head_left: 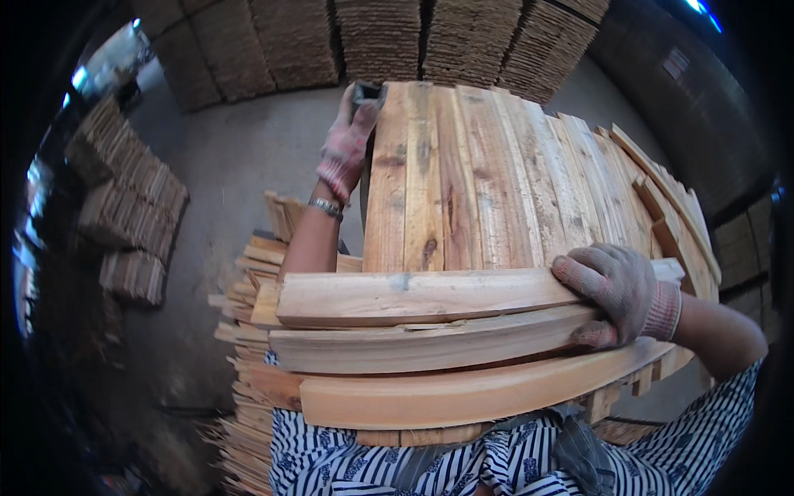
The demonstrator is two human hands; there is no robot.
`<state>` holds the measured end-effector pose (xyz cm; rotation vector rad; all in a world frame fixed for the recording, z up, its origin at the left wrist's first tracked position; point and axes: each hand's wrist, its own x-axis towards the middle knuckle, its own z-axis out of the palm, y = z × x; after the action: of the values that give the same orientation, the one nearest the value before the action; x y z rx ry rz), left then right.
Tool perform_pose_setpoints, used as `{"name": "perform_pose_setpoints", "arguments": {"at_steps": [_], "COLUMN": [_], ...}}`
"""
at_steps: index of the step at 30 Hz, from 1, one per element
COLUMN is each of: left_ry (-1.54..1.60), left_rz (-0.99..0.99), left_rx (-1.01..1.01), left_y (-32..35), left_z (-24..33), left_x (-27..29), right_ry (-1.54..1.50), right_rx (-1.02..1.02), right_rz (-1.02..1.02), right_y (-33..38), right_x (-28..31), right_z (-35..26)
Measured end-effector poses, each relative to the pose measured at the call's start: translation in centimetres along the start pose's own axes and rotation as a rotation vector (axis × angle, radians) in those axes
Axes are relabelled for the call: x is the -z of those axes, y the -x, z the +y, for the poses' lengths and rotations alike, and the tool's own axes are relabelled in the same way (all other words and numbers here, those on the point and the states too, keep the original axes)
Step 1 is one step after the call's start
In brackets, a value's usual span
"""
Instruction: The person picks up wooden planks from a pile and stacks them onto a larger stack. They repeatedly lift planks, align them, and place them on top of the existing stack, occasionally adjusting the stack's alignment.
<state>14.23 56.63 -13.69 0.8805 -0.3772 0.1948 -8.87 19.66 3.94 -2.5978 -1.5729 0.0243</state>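
My left hand (346,147), in a pinkish-white work glove, is at the far left corner of a layer of planks (475,182). Its fingers close around the end of a dark, hollow, square metal post (370,93). My right hand (616,289), in a worn, dirty glove, grips the right part of a loose board (422,298) lying crosswise over the planks. Its fingertips rest on top while the thumb presses by a second crosswise board (430,341). Closer to my body lies a third, slightly curved board (463,388).
Narrow strips (662,207) lie along the right side of the planks. Uneven wood pieces (248,397) are piled at my left. Stacked lumber (380,41) stands along the far side, with more bundles (136,223) on the floor at left.
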Motion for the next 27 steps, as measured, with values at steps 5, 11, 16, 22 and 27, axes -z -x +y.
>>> {"name": "perform_pose_setpoints", "arguments": {"at_steps": [5,11,16,22,27], "left_ry": [0.281,0.177,0.079,-0.048,-0.294], "left_rz": [-0.082,-0.074,-0.101,-0.154,-0.047], "left_rx": [0.123,0.15,0.193,0.248,0.264], "left_y": [-0.1,3.1,7.0,10.8,12.8], "left_z": [-1.2,0.2,2.7,6.7,15.8], "left_x": [1.9,3.4,4.2,4.4,1.2], "right_ry": [-0.015,-0.021,-0.015,-0.009,0.021], "right_rx": [-0.06,-0.087,-0.13,-0.247,-0.192], "right_rz": [-0.081,-0.031,-0.051,-0.137,-0.081], "right_y": [0.5,1.2,1.3,1.4,1.7], "right_x": [0.4,-0.5,-0.7,-1.2,-1.1], "right_z": [-0.1,0.3,0.3,-0.2,-0.4]}}
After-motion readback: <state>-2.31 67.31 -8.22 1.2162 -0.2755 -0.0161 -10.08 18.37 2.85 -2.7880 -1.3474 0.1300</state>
